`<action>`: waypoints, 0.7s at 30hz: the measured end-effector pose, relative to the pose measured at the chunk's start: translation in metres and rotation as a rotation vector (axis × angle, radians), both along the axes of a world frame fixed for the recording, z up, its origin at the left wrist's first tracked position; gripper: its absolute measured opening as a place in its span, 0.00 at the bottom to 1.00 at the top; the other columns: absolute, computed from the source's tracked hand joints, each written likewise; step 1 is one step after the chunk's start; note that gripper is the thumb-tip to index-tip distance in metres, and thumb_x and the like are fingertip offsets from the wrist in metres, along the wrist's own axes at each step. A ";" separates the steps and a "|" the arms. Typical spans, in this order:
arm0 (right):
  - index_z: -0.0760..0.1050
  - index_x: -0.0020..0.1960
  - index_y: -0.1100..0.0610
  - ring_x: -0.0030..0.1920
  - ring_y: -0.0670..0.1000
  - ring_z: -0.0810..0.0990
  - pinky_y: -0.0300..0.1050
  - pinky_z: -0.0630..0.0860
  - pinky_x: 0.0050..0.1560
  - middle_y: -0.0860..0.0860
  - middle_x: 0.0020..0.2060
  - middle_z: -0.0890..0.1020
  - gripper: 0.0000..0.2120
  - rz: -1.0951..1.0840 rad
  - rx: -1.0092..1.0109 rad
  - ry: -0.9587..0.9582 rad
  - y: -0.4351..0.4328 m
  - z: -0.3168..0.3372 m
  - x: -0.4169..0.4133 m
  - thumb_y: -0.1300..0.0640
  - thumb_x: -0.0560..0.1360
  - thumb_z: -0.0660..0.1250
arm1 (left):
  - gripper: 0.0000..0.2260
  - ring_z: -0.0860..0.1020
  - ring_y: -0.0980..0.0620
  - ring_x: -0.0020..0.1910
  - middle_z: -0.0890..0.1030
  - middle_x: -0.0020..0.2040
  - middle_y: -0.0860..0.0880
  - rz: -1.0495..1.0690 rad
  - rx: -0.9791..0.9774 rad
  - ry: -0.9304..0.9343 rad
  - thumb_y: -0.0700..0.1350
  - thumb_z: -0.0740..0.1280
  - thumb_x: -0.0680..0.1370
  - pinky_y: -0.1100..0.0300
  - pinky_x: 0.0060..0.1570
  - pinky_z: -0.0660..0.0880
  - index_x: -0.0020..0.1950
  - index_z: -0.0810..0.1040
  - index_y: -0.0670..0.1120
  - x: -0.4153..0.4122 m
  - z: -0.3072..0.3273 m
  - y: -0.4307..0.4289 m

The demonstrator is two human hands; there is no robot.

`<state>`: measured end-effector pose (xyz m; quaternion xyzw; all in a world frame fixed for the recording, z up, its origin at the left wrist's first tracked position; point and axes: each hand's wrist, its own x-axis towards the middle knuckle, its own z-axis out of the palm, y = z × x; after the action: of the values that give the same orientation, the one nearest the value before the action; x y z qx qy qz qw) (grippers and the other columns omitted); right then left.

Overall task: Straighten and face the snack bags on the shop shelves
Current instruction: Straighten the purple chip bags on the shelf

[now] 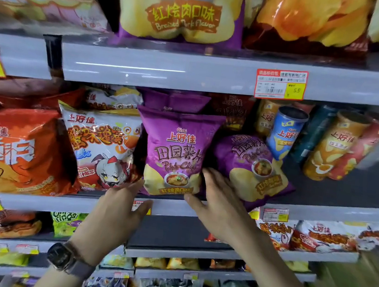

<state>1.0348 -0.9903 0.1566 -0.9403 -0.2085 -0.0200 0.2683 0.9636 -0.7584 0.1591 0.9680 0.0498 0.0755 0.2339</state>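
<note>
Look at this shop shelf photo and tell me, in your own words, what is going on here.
A person is tidying snack bags. The left hand and right hand, fingers straight, touch the lower corners of an upright purple chip bag at the front of the middle shelf, its label facing out. A second purple bag just to its right sits tilted, not yet straightened.

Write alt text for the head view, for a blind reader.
A person's left hand and right hand, fingers straight, flank the lower corners of an upright purple chip bag on a shop shelf. A second purple bag sits tilted beside it.
</note>
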 end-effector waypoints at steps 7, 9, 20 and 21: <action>0.60 0.82 0.51 0.79 0.49 0.61 0.49 0.63 0.78 0.45 0.80 0.64 0.33 0.062 -0.088 -0.060 -0.056 0.042 0.000 0.37 0.82 0.60 | 0.23 0.81 0.44 0.65 0.84 0.66 0.46 0.015 -0.004 0.007 0.55 0.69 0.82 0.50 0.57 0.79 0.76 0.76 0.51 -0.003 0.017 -0.056; 0.60 0.82 0.50 0.79 0.47 0.61 0.47 0.64 0.76 0.44 0.79 0.64 0.32 0.071 -0.074 -0.067 -0.074 0.052 0.000 0.39 0.83 0.61 | 0.22 0.81 0.44 0.65 0.84 0.66 0.46 0.020 0.014 0.009 0.56 0.68 0.83 0.51 0.58 0.78 0.75 0.77 0.52 -0.001 0.022 -0.077; 0.69 0.76 0.49 0.72 0.48 0.69 0.47 0.71 0.69 0.44 0.73 0.72 0.24 -0.008 0.032 -0.127 -0.189 0.060 0.033 0.42 0.82 0.64 | 0.16 0.82 0.38 0.51 0.85 0.46 0.46 -0.026 0.111 -0.125 0.59 0.67 0.80 0.48 0.46 0.77 0.59 0.81 0.49 0.051 0.057 -0.195; 0.69 0.75 0.49 0.72 0.49 0.70 0.47 0.72 0.68 0.44 0.73 0.72 0.24 -0.016 0.034 -0.123 -0.199 0.058 0.038 0.42 0.82 0.65 | 0.18 0.82 0.39 0.52 0.85 0.46 0.46 -0.021 0.091 -0.123 0.60 0.66 0.80 0.48 0.47 0.78 0.62 0.82 0.51 0.057 0.059 -0.206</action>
<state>1.0726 -1.1893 0.2142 -0.9342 -0.2167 -0.0836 0.2708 1.0209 -0.9640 0.2184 0.9717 0.0216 0.1345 0.1930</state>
